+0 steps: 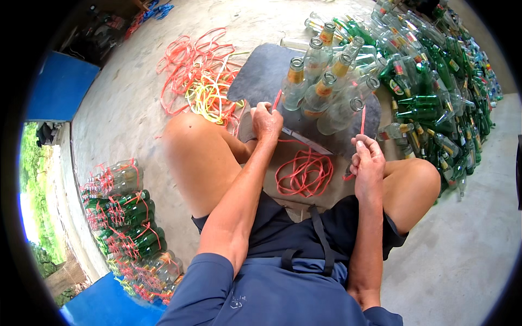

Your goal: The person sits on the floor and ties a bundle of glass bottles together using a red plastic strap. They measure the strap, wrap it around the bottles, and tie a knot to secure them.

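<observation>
Several clear glass bottles (294,87) with yellow neck labels stand grouped on a dark, flat board (261,67) before me. Around the group runs a red plastic strap (363,118), partly hidden behind the glass. My left hand (267,122) is closed on one part of it at the near left of the bottles. At the near right, my right hand (367,157) pinches the other part between thumb and fingers. A loose red strap coil (304,173) lies on the floor between my legs, below the board's near edge.
A large heap of green and clear bottles (424,89) lies at the right. Tangled red and yellow straps (204,81) lie on the floor at the upper left. Strapped bottle bundles (130,208) are stacked at the lower left, near a blue panel (114,301).
</observation>
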